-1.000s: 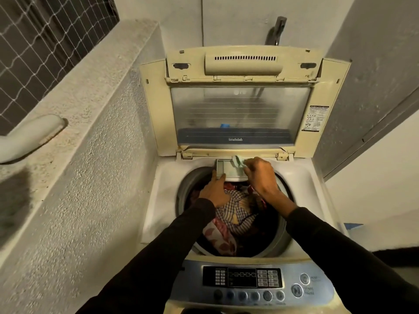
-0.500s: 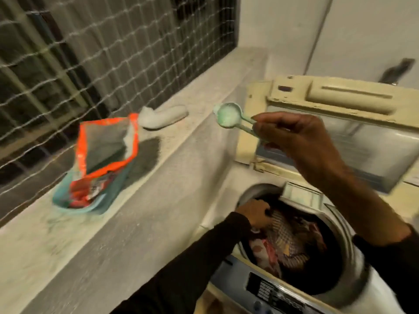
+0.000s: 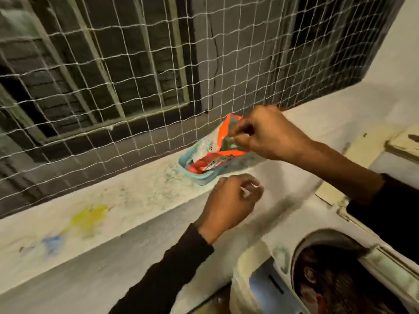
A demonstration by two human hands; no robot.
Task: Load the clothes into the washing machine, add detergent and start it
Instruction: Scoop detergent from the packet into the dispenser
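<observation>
your right hand is at the mouth of the detergent bag, fingers curled and pinched together just inside the orange rim; whatever they grip is too blurred to make out. your left hand hovers below and nearer you, fingers curled loosely with nothing in them, just short of the bag's lower edge. the bag lies on the ledge against the netting. the washing machine is down to the right of both hands, with clothes in its drum.
</observation>
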